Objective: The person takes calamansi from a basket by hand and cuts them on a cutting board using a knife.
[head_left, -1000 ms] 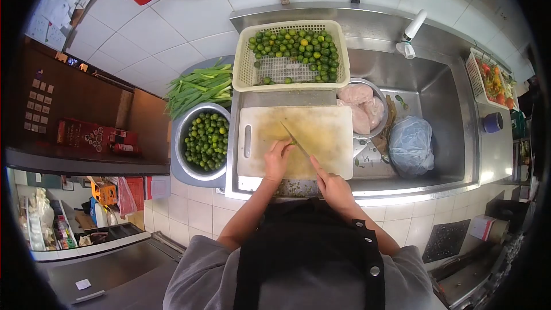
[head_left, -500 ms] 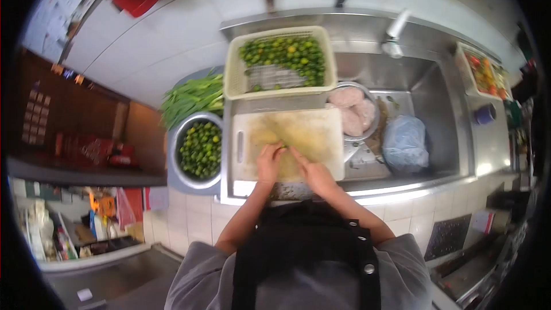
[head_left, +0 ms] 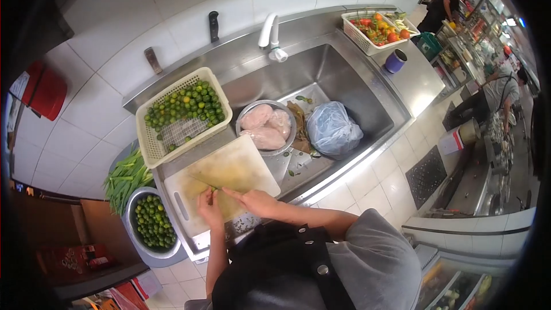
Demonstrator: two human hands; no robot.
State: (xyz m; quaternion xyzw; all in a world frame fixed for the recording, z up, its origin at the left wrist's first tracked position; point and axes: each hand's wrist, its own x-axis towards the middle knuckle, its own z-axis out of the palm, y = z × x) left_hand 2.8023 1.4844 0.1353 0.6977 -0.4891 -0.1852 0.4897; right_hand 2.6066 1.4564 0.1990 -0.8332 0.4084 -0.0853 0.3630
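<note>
A white cutting board (head_left: 189, 192) with yellowish stains lies across the left end of the sink counter. Over it, my right hand (head_left: 255, 202) is closed on a knife (head_left: 202, 180), its index finger stretched along the blade; the palm hides the handle. My left hand (head_left: 210, 208) is pinched beside the blade around a small green lime (head_left: 216, 188), mostly covered by the fingers. Behind the board a cream plastic basket (head_left: 150, 148) holds many small limes, a few yellowish. More fill a steel bowl (head_left: 131, 218) to the left.
In the sink (head_left: 361, 89), a steel bowl (head_left: 293, 132) of pale raw meat stands beside a tied bluish plastic bag (head_left: 334, 129). Green leafy stalks (head_left: 127, 178) lie left. A tomato basket (head_left: 367, 46) and purple cup (head_left: 395, 61) stand right. Two people (head_left: 445, 8) appear farther off.
My view has swung right, bringing the far kitchen and the people into sight. Both hands stay together over the board, with the knife still in the right one.
</note>
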